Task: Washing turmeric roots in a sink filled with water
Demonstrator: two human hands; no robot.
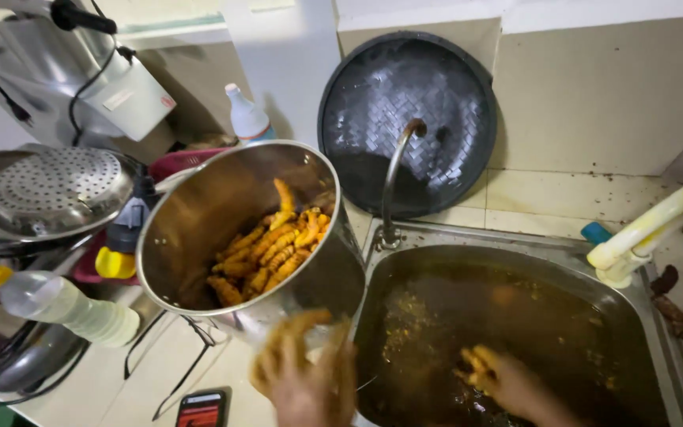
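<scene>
A tilted steel pot (199,213) rests at the sink's left edge with a heap of orange-yellow turmeric roots (270,249) inside. My left hand (306,375) is just below the pot's rim, blurred and stained yellow; orange finger-like shapes rise from it, and whether these are roots or fingers is unclear. My right hand (511,383) is down in the sink (642,308), which is full of murky brown water. It grips a few turmeric roots (476,360) at the water's surface.
A curved faucet (393,178) rises behind the sink, before a round dark tray (436,87) leaning on the wall. A plastic bottle (65,304), perforated steamer plate (53,186) and phone (201,409) lie left. A pale hose (658,221) crosses the right.
</scene>
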